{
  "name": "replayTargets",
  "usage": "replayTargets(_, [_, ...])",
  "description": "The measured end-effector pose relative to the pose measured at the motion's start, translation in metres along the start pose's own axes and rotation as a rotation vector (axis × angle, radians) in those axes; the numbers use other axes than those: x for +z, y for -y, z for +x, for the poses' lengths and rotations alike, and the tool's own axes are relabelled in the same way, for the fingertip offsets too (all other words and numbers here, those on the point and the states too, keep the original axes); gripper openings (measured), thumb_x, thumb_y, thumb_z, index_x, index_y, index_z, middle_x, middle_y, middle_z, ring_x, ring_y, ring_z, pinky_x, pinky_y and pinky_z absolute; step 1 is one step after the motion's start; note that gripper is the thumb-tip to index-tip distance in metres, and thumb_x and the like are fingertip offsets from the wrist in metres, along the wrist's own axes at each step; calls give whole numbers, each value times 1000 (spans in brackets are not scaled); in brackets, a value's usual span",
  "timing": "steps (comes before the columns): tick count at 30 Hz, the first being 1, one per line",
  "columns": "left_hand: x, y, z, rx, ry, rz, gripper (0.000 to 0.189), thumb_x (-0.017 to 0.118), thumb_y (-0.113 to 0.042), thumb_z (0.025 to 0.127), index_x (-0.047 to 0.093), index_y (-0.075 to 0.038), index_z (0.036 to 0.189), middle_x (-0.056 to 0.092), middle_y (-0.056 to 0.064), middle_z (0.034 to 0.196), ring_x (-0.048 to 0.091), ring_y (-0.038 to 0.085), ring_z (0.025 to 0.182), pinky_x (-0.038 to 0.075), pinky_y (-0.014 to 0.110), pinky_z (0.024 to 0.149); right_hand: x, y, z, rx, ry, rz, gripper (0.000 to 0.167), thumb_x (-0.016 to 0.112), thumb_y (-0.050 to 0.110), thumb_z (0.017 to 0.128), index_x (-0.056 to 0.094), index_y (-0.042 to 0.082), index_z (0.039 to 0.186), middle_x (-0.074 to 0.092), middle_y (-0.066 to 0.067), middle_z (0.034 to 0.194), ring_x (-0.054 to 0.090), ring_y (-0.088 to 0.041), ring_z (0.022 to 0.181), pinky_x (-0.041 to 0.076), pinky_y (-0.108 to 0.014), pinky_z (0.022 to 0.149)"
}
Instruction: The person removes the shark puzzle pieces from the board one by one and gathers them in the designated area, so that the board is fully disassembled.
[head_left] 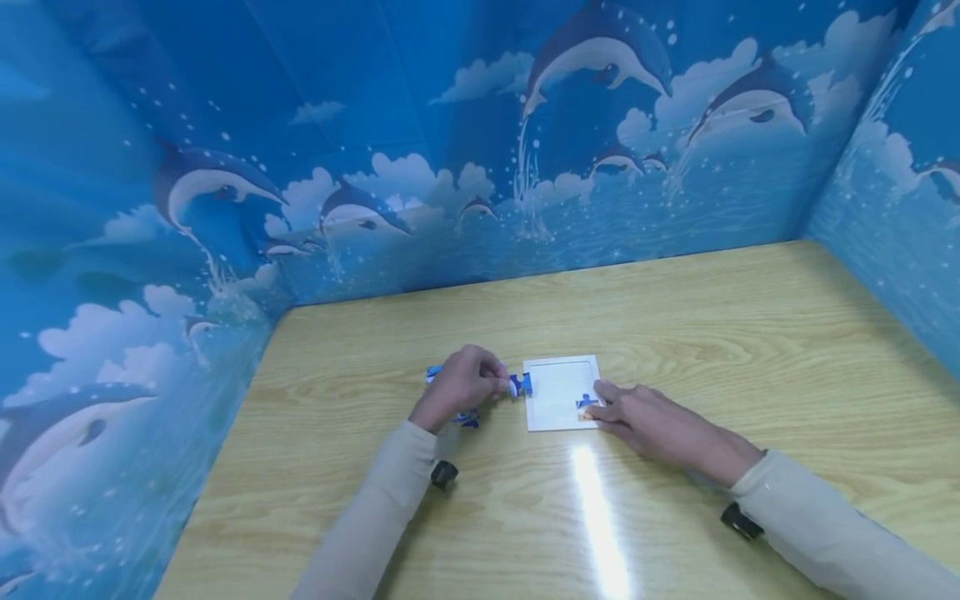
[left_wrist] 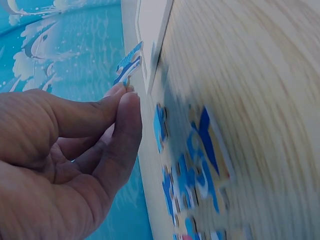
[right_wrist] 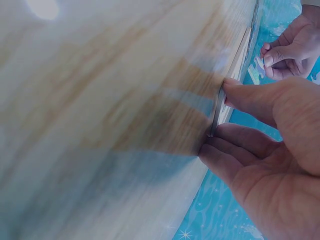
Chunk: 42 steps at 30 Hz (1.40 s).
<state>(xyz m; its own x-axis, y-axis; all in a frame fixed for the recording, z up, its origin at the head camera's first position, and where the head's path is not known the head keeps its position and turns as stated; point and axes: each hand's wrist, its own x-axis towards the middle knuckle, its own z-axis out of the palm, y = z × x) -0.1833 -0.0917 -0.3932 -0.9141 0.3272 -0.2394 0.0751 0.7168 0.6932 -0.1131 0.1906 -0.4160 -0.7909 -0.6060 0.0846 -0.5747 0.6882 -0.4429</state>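
Observation:
Between thumb and fingertips, my left hand pinches a blue-and-white jigsaw piece at the left rim of a square white puzzle tray. In the left wrist view this jigsaw piece is tilted up from the fingertips. At the tray's right edge, my right hand holds the tray with thumb and fingers. Beside that thumb, placed pieces in blue, white and orange lie in the tray's lower right; the thumb partly covers them. The right wrist view shows the tray edge between thumb and fingers.
Loose blue-and-white jigsaw pieces lie on the wooden table under and beside the left hand, which partly hides them in the head view. A blue dolphin-printed curtain stands along the table's back and sides.

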Motion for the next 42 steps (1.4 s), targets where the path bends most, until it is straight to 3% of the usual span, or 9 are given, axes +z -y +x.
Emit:
replayTargets(3, [-3, 4, -3, -11, 2, 1, 5, 73, -9, 93, 74, -7, 89, 71, 5, 80, 68, 22, 74, 54, 30, 64, 0, -1, 0, -18, -6, 5, 24, 68, 5, 96, 71, -4, 118, 62, -7, 101, 56, -4, 71, 52, -21, 61])
replayTargets(7, [-7, 9, -5, -28, -1, 5, 5, 73, -8, 93, 74, -6, 89, 70, 6, 79, 67, 21, 71, 53, 29, 63, 0, -2, 0, -29, -13, 6, 23, 68, 5, 96, 72, -4, 117, 62, -6, 101, 53, -2, 70, 50, -21, 60])
replayTargets(16, [-15, 16, -10, -27, -21, 34, 5, 74, -5, 90, 73, -7, 85, 69, 8, 74, 66, 23, 69, 51, 30, 63, 0, -1, -1, -16, -17, -13, 25, 68, 6, 96, 71, -4, 119, 64, -27, 124, 71, -25, 92, 60, -34, 77])
replayTargets(29, [-11, 20, -8, -20, -63, 82, 4, 75, -2, 86, 76, -6, 87, 70, 4, 73, 66, 18, 65, 52, 28, 61, 2, -3, -1, -19, -19, -10, 26, 68, 5, 96, 70, -4, 120, 62, -28, 127, 71, -31, 97, 60, -39, 81])
replayTargets(33, [-9, 20, -7, -25, -70, 110, 6, 76, -2, 86, 76, -8, 84, 69, 2, 72, 63, 15, 64, 52, 28, 62, 2, -3, -1, -14, -18, -10, 26, 68, 5, 95, 70, -4, 120, 59, -33, 131, 68, -40, 106, 57, -45, 88])
replayTargets(42, [-9, 19, -5, -37, -83, 166, 6, 77, -5, 87, 78, -11, 85, 70, -3, 75, 62, 13, 68, 54, 30, 68, 0, 0, -2, 8, 0, 1, 27, 67, 6, 96, 69, -4, 122, 54, -36, 136, 63, -46, 114, 52, -50, 93])
